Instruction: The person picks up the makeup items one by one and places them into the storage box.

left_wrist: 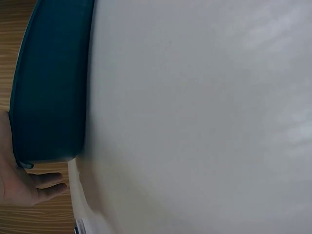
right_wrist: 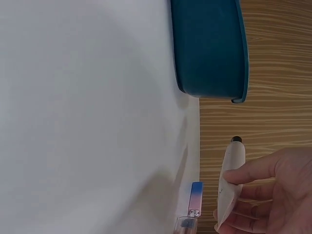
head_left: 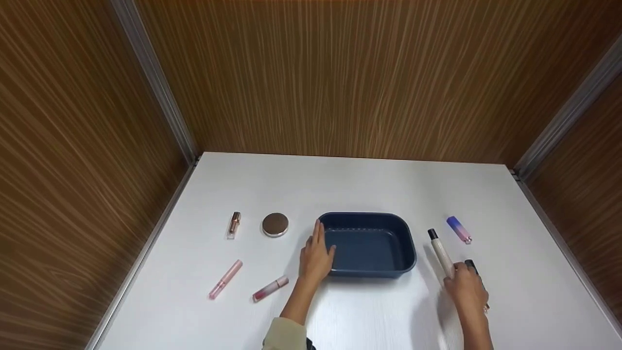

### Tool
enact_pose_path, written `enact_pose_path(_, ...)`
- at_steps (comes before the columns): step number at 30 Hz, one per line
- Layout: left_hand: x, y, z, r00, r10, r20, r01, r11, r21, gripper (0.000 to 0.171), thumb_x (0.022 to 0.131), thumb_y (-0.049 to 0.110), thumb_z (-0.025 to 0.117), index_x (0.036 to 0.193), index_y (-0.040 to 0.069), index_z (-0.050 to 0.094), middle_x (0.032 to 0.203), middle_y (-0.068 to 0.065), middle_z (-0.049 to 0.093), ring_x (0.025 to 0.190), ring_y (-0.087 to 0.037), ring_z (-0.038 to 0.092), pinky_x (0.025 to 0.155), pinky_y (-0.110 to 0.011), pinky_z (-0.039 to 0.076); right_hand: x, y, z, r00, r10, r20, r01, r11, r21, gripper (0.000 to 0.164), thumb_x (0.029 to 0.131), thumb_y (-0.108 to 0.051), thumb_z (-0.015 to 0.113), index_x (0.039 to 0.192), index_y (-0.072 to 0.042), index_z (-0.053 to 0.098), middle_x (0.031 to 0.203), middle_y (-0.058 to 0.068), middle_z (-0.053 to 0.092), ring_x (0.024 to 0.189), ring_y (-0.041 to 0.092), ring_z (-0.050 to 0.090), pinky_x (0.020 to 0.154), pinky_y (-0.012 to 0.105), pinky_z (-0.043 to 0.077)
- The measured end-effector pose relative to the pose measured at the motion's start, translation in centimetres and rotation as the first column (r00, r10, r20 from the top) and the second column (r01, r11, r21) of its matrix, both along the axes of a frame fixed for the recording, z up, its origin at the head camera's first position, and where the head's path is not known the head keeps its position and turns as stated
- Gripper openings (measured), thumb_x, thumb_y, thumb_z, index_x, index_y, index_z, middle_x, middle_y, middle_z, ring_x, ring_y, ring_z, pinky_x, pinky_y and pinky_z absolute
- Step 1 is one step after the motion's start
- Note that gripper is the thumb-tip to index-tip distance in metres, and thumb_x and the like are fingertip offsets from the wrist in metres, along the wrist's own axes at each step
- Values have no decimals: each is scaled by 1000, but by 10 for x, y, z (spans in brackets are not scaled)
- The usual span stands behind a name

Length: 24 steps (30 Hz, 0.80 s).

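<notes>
Seemingly early: clamps white tube in right grip; rests straight-fingered left grip on basin; leaves six cosmetics toward worktop side edges.

The left hand extends its fingers; toward the right edge of the table, the right hand grips with curled fingers.
</notes>
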State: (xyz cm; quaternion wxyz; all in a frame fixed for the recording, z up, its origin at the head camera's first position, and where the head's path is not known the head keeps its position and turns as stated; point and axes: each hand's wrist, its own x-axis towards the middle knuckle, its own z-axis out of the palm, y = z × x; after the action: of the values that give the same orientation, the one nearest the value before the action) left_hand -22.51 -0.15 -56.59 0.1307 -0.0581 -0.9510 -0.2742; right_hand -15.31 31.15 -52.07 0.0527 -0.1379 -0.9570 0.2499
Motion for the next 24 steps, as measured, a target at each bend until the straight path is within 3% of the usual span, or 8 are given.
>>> enact_pose_path(8, 0, 0, 1, 1000, -3, 20, 3, 1000, -1, 67, 89, 26, 61, 142, -1, 29, 149, -8, 22, 111, -31, 49, 82, -44, 44, 2, -3, 3, 998, 1, -58, -1, 1000, 1, 34, 77, -2, 56, 107, 14, 53, 94, 30, 53, 88, 50, 52, 63, 61, 41)
enact_pose_path(18, 0, 0, 3, 998, -10, 60, 9, 1000, 21, 68, 90, 27, 60, 143, 0, 27, 150, -7, 19, 116, -34, 46, 86, -44, 42, 0, -8, 12, 1000, 6, -20, -6, 1000, -10, 37, 81, -4, 55, 114, 12, 50, 102, 30, 50, 95, 49, 49, 67, 61, 40)
enact_pose_path(24, 0, 0, 2, 996, -16, 83, 13, 999, 39, 68, 90, 27, 59, 144, 1, 25, 151, -6, 17, 117, -33, 45, 88, -46, 40, 0, -12, 13, 999, 8, -42, -8, 1000, 12, 37, 80, -4, 58, 113, 12, 52, 98, 30, 51, 89, 48, 52, 66, 59, 41)
